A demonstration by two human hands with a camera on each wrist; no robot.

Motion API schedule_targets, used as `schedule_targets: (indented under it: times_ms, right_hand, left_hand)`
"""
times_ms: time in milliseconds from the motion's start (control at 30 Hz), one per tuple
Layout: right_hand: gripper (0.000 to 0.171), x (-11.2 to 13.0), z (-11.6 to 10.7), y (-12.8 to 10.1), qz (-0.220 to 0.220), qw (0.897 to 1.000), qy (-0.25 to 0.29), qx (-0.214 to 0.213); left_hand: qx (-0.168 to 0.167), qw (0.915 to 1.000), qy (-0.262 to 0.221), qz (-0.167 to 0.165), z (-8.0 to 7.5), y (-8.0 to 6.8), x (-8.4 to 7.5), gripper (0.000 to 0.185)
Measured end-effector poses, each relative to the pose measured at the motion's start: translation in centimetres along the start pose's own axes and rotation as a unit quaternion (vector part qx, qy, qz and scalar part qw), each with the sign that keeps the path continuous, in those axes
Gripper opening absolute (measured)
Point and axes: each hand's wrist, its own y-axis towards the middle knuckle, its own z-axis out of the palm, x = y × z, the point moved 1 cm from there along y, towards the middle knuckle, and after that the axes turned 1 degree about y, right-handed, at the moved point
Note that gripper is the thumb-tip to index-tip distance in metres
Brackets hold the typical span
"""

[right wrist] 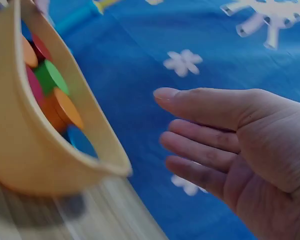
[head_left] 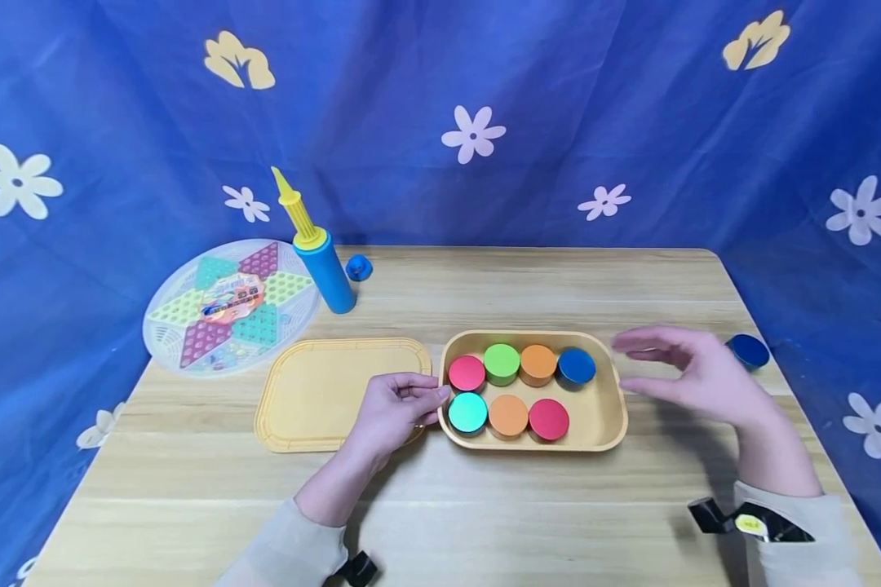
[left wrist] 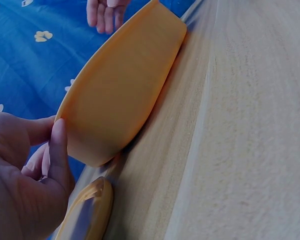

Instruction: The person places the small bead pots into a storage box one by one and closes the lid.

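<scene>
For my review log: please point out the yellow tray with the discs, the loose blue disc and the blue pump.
yellow tray (head_left: 608, 424), head view, bare floor.
loose blue disc (head_left: 749, 350), head view, top face.
blue pump (head_left: 326, 273), head view, barrel.

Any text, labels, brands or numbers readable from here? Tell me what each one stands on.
Nothing can be read as text.
Chinese checkers board: a colourful label at its centre carries print, too small and blurred to read.
Right sleeve: a yellow tag on the black wrist strap, blurred, unreadable.
Yellow box, its coloured discs, yellow lid and pump: no markings visible.
</scene>
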Motion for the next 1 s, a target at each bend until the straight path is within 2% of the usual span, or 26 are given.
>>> schedule_targets:
  times_ms: [133, 233, 333, 433, 567, 733, 800, 900, 1000]
  right_hand:
    - [0.055, -1.3, -2.4, -1.4, 0.039, 0.994, -0.025, -0.101]
    - [0.054, -2.7, -3.9, -2.7, 0.103, 0.977, -0.057, -0.178]
    - [0.059, -4.3, -5.2, -4.2, 0.173, 0.951, -0.102, -0.236]
    - [0.066, -5.9, -6.0, -5.4, 0.232, 0.924, -0.126, -0.277]
    - [0.074, -7.7, -6.2, -6.3, 0.303, 0.886, -0.125, -0.327]
    - [0.086, -9.7, -5.8, -6.9, 0.389, 0.826, -0.122, -0.388]
    - [0.089, -10.2, -5.7, -7.0, 0.417, 0.809, -0.118, -0.398]
    - [0.091, -10.7, -5.5, -7.1, 0.444, 0.797, -0.114, -0.393]
    - [0.090, -11.0, -5.1, -7.1, 0.452, 0.799, -0.110, -0.381]
  left_hand:
    - [-0.004, 1.0000, 0.002, 0.002, 0.0, -0.1, 0.0, 0.023]
    - [-0.005, 1.0000, 0.002, 0.002, 0.0, -0.1, -0.1, 0.023]
    - [-0.002, 1.0000, 0.000, 0.002, 0.0, 0.0, -0.1, 0.023]
    - [0.001, 1.0000, -0.001, 0.000, 0.0, 0.0, 0.0, 0.023]
    - [0.003, 1.0000, -0.004, -0.003, 0.0, 0.0, 0.0, 0.024]
    - [0.007, 1.0000, -0.006, -0.002, 0.1, -0.1, -0.2, 0.024]
    - [0.009, 0.9999, -0.008, -0.002, 0.1, -0.1, -0.2, 0.024]
    - [0.009, 0.9999, -0.009, -0.002, 0.1, -0.1, -0.3, 0.024]
    - [0.008, 0.9999, -0.008, -0.002, 0.1, -0.1, -0.3, 0.024]
